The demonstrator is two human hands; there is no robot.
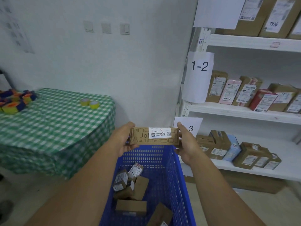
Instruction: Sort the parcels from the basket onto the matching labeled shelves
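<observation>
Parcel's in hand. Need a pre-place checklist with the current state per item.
1. Grip: left hand and right hand each hold one end of the parcel, which is level: ok.
2. The label is readable, handwritten 1-3: ok.
3. Target shelf sign: only "-3" shows and the right hand hides the rest. It hangs below the 1-2 sign: cannot tell.
4. Room on that shelf: bare board right of its boxes: ok.
5. Parcel is clear of the basket rim: ok.

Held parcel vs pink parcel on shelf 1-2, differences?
The held parcel is brown, long, horizontal, marked 1-3, gripped at both ends by the left hand and right hand. The pink parcel stands leaning on the shelf, marked 1-2, untouched. Both carry white labels.
</observation>
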